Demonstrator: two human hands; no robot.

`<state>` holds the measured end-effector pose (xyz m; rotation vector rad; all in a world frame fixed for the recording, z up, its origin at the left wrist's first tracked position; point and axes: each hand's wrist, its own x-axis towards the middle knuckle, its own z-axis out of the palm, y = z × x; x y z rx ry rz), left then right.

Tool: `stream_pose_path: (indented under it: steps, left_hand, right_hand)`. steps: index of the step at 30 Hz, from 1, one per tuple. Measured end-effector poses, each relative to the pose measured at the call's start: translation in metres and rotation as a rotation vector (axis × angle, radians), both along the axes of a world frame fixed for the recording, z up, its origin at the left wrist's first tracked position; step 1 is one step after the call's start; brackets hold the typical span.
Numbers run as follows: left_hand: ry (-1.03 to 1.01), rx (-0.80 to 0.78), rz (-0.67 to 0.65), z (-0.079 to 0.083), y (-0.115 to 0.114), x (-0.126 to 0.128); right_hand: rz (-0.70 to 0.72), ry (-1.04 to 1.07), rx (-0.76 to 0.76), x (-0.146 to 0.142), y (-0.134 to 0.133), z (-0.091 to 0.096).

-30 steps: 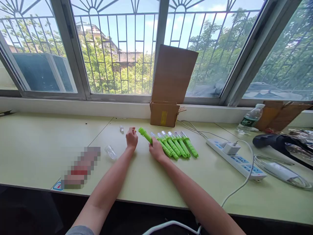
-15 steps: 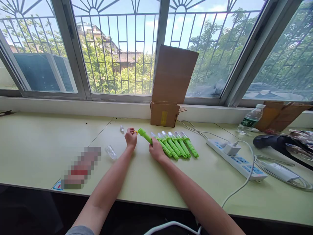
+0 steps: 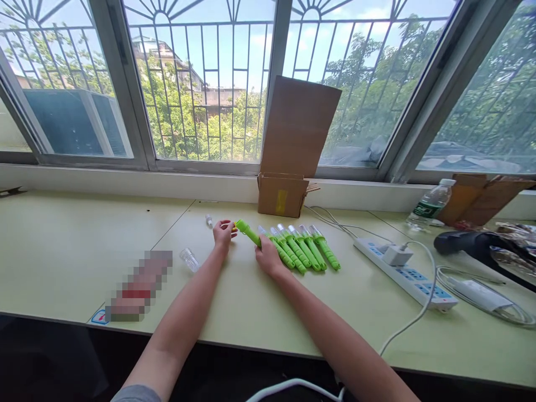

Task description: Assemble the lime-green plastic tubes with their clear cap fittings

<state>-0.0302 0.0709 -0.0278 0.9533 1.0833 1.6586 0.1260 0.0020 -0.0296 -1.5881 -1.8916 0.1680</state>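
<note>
My right hand [image 3: 268, 254] is wrapped round a green light stick handle [image 3: 250, 231], which tilts up and to the left. At its wide upper end is a small yellow piece [image 3: 235, 225], with the fingertips of my left hand [image 3: 225, 233] closed on it. Whether the piece sits inside the handle's end or only touches it, I cannot tell. Close beside my right hand, several green light sticks with clear tops [image 3: 307, 250] lie in a slanting row. A loose clear plastic cover [image 3: 190, 259] and a small clear-and-white part [image 3: 209, 221] rest left of my left hand.
A cardboard box [image 3: 281, 195] with a raised flap stands against the window ledge. To the right are a white power strip [image 3: 404, 273] with cables, a charger brick [image 3: 481, 293], a water bottle [image 3: 431, 204] and a black object [image 3: 464, 243]. A blurred-out item [image 3: 140, 287] lies at left.
My left hand has shifted slightly right, bringing the yellow piece up to the handle's end, and its fingers are more extended. My right hand and the handle stay in place.
</note>
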Motion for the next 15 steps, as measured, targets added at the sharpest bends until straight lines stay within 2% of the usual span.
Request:
stream_pose_path:
  steps: [9, 15]
  left_hand:
    - [-0.054, -0.003, -0.045, 0.0027, 0.0003, -0.0008]
    - [-0.084, -0.008, -0.066, 0.0066, -0.0027, -0.0010]
  right_hand:
    - [0.018, -0.030, -0.002, 0.0011, 0.0017, -0.0041]
    - [-0.057, -0.037, -0.010, -0.0006, 0.0000, -0.0036]
